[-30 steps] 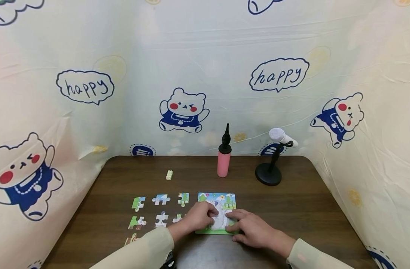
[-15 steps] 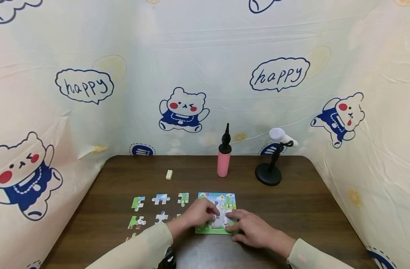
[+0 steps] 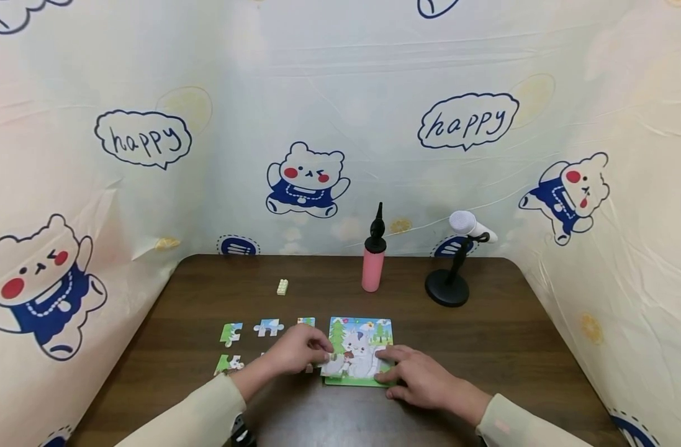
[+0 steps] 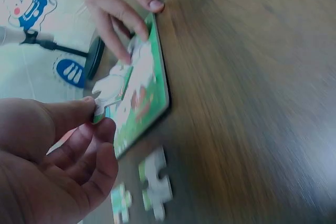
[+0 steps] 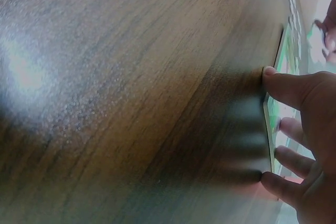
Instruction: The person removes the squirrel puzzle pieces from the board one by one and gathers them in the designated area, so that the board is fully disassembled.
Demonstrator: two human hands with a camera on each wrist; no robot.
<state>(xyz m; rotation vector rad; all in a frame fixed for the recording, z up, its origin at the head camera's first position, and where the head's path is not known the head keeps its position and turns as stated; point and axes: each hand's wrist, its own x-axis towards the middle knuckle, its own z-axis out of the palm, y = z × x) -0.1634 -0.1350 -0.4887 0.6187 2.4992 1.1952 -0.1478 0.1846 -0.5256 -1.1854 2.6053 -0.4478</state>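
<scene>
A colourful puzzle board lies on the dark wooden table. My left hand hovers at the board's left edge and pinches a small puzzle piece between thumb and forefinger. Fingers of my right hand lie flat on the board's near right part, the thumb against its edge. Loose puzzle pieces lie left of the board; some are hidden under my left hand.
A pink pump bottle and a white microphone on a black stand are behind the board. A small yellow brick lies at the back left. Printed curtain walls enclose the table on three sides.
My left hand has slid left off the middle of the board to its left edge, now pinching a piece, and uncovered the picture. The right hand has stayed in place.
</scene>
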